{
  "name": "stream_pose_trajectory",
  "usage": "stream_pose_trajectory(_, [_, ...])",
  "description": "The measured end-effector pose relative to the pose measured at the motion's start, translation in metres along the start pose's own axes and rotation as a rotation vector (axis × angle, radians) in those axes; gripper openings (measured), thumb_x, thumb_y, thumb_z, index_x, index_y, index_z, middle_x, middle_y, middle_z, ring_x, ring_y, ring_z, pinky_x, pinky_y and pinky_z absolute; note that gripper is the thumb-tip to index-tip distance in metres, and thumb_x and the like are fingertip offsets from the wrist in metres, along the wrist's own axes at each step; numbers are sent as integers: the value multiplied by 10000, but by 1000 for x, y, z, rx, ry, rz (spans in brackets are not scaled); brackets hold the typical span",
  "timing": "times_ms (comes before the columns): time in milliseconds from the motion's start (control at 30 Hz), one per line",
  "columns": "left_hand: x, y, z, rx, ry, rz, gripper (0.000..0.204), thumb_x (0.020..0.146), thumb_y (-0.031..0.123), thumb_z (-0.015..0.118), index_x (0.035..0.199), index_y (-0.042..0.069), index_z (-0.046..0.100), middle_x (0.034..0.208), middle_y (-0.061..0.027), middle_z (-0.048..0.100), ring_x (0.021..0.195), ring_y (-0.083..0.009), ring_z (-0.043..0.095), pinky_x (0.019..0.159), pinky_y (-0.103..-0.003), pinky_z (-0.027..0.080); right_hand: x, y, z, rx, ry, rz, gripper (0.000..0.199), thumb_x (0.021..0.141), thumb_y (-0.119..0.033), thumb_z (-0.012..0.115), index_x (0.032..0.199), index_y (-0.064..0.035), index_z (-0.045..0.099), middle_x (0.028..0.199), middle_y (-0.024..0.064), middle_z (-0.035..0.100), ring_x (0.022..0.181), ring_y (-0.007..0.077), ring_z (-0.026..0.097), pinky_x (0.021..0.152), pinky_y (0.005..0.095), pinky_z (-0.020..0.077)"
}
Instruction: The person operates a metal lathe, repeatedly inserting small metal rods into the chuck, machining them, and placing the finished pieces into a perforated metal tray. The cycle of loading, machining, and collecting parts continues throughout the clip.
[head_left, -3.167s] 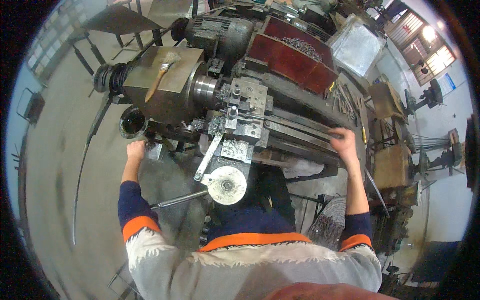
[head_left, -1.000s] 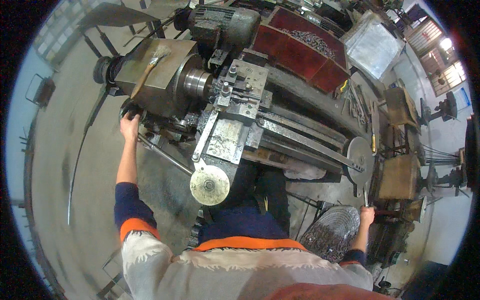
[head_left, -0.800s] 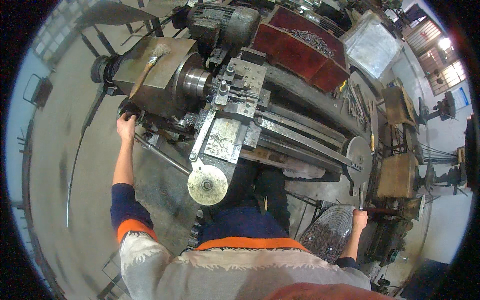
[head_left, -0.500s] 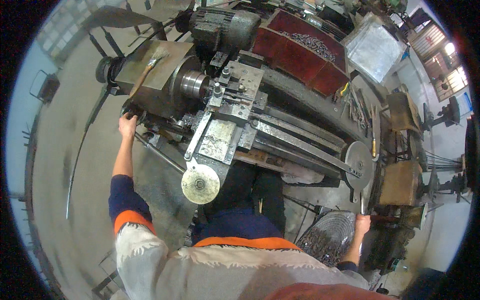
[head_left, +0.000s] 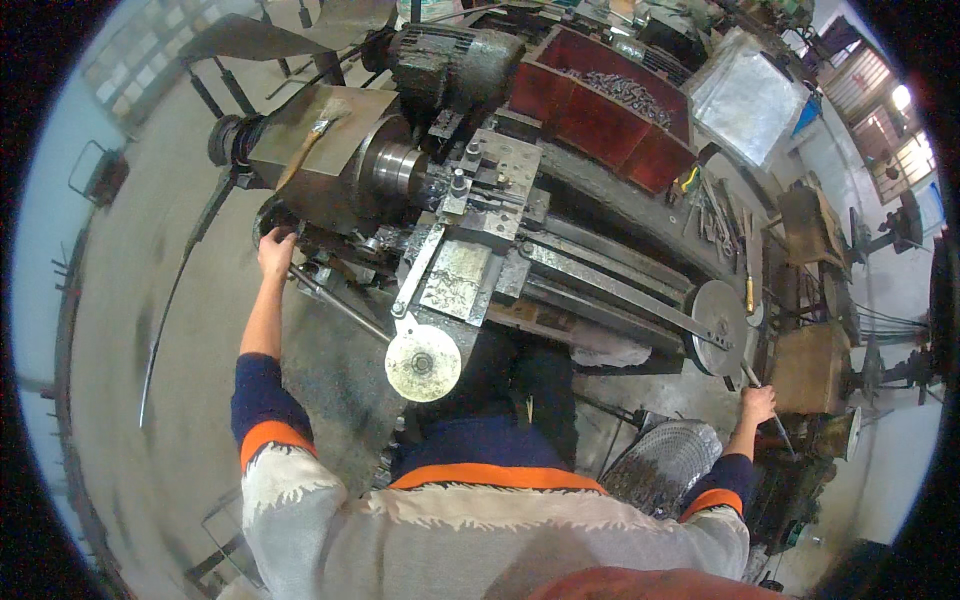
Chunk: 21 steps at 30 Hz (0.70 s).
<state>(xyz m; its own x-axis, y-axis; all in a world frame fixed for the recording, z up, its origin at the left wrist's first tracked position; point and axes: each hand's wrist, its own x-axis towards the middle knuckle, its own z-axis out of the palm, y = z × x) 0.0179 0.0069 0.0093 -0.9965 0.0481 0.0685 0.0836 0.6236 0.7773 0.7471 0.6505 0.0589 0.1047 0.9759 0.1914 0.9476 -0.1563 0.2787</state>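
At the right, my right hand is wrapped round a metal lever that sticks out from a round grey disc at the end of a lathe. My left hand is closed at a dark opening under the headstock; what its fingers hold is hidden. A shiny cylindrical chuck faces the tool slide, which carries upright bolts. Flat bars link the slide to the disc and to a pale round plate in front. A brush with a wooden handle lies on the headstock.
Behind the lathe are a greasy motor and a red bin of small metal parts. Hand tools lie on the right ledge. A ridged metal tray stands below the right arm. A long thin rod slants down at the left.
My right hand has moved up and to the right, swinging the lever outward from the disc. The lathe sits slightly farther right in view. My left hand stays at the same opening.
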Motion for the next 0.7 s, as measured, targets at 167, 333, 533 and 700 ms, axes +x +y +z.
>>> stream_pose_trajectory(167, [-27,-45,-32,-453,150,-126,369,770,221,614,1018,-51,591,859,-123,634,771,-195,582,701,-294,453,-77,2,1,371,67,-171,747,637,-230,620,1306,-38,349,1267,176,445,1120,329,463,905,438,381])
stream_pose_trajectory(333, [-27,-90,1,565,-153,23,427,726,351,630,993,18,613,944,-197,618,892,-324,591,776,-403,460,-157,5,3,517,-158,-168,565,592,-211,583,1132,-46,559,1104,230,552,1003,351,541,861,374,425])
stream_pose_trajectory(533, [-32,-75,35,716,-177,-15,363,717,335,633,875,8,642,875,-193,629,790,-354,606,706,-422,477,-166,-15,-25,552,-157,-252,376,580,-170,557,906,-20,669,906,208,631,898,313,606,807,334,460])
stream_pose_trajectory(700, [-28,-157,86,727,-57,107,427,726,409,612,876,9,632,884,-198,626,882,-342,595,774,-395,461,-154,-43,-38,710,-48,-480,354,591,-144,578,904,2,656,845,187,644,808,311,621,763,336,476])
